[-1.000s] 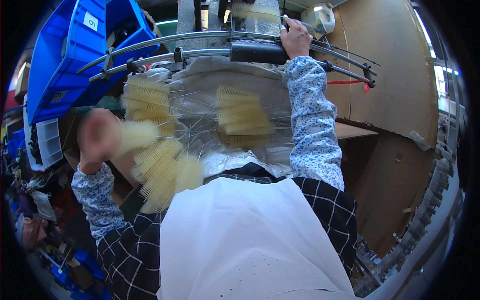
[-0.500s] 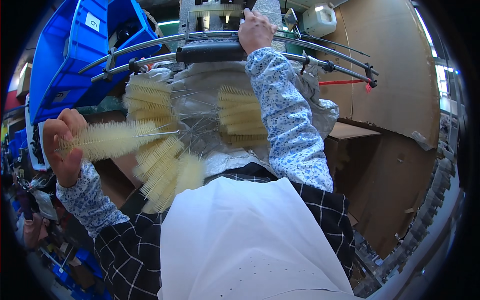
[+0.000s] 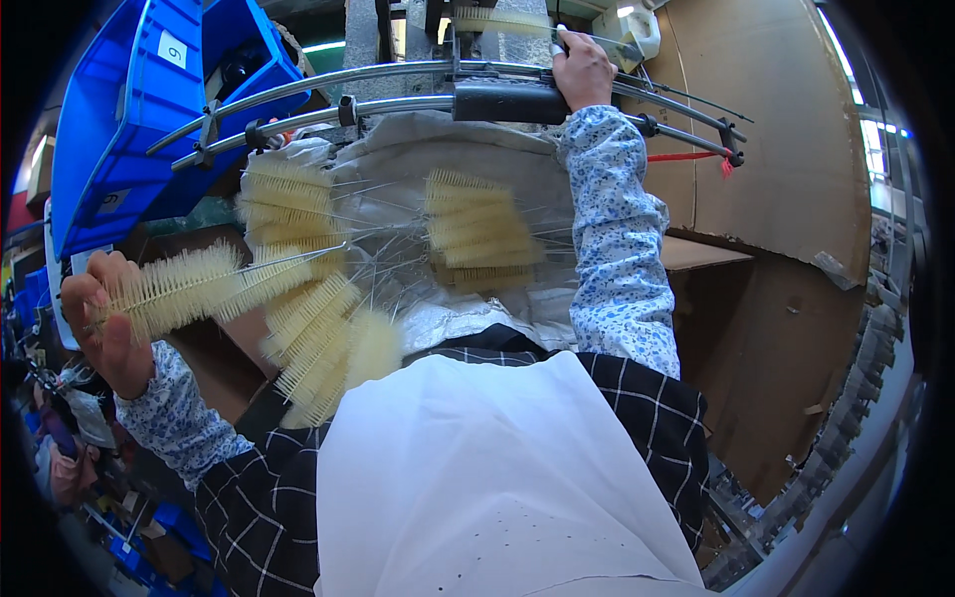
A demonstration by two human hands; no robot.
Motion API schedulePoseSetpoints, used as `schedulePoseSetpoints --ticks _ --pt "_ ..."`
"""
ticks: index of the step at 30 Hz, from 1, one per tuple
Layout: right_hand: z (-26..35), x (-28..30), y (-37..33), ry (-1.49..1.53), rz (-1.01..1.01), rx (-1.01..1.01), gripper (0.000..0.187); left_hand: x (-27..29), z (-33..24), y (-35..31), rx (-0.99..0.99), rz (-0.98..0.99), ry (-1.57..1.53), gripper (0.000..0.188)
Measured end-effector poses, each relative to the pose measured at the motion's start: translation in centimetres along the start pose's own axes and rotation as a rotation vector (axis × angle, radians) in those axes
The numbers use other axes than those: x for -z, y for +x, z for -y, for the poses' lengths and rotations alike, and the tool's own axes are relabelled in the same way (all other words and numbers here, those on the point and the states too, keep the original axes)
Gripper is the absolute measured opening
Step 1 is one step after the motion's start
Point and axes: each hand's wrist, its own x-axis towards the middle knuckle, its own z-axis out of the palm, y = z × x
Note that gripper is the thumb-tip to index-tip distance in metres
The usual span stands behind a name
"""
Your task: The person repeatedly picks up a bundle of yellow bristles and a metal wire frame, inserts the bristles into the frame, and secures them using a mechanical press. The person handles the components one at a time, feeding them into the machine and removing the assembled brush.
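Observation:
My left hand [image 3: 114, 333] is closed on the bristled end of a cream bottle brush [image 3: 179, 291], whose twisted wire stem points right. At the machine, my right hand [image 3: 585, 70] grips the right end of the sliding carriage, next to its thick black sleeve [image 3: 509, 101] on the rails. Another cream brush [image 3: 502, 19] lies lengthwise on the machine behind that carriage. In front of me, several more brushes lie in a left pile [image 3: 290, 204], some reaching down to my lap, and in a right pile [image 3: 479, 231]. Their wire stems cross between the piles.
Two curved-looking metal rails [image 3: 398, 103] span the machine's front. Blue bins [image 3: 129, 129] stand at the left. Greyish plastic sheeting [image 3: 398, 154] lies under the brushes. At the right are large cardboard sheets [image 3: 776, 129] and an open cardboard box [image 3: 711, 328]. A red cord [image 3: 686, 156] hangs near the rail end.
My right hand and the carriage with its black sleeve have slid right along the rails. My left hand has moved slightly left and down with its brush.

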Motion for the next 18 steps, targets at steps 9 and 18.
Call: schedulePoseSetpoints --ticks 9,18 --pt "-1.0 -0.1 -0.1 0.011 -0.02 0.002 0.03 -2.1 -0.3 1.1 0.008 -0.008 -0.058 0.029" --pt "-6.0 2.5 3.2 0.09 0.345 -0.042 0.033 -1.3 -0.6 0.6 0.111 -0.017 0.012 0.028"
